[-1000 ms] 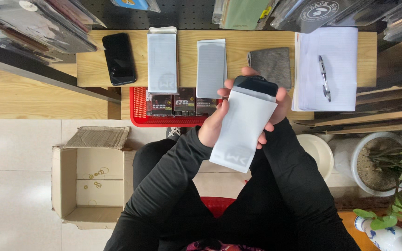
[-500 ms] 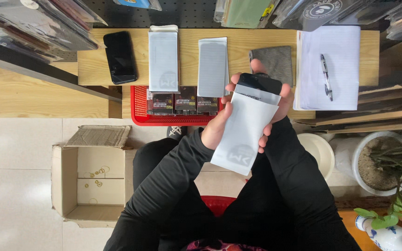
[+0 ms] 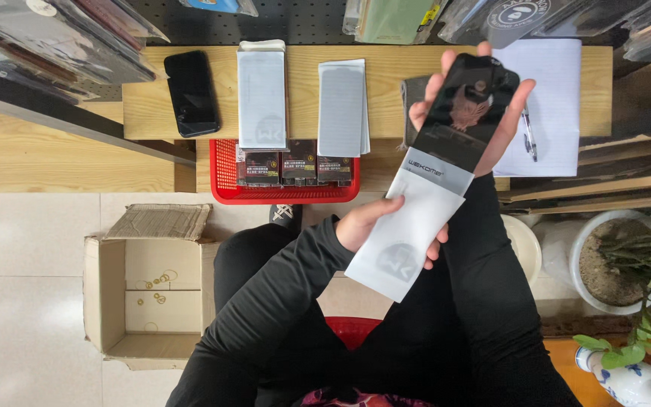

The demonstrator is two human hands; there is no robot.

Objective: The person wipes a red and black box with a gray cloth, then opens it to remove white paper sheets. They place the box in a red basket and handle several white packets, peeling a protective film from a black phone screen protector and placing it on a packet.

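**Black panel half out of its white sleeve**

Wooden shelf (image 3: pixel 152 105) serves as the landmark: on it lie a black phone (image 3: pixel 191 92) and two white packets (image 3: pixel 262 94), with a red basket (image 3: pixel 224 169) of small boxes just below its front edge. Near its right end, the left hand (image 3: pixel 374 224) grips a white paper sleeve (image 3: pixel 408 241) while the right hand (image 3: pixel 484 113) clamps the glossy black panel (image 3: pixel 465 105). By the look of it, extraction is mostly done; the panel's lower end remains inside
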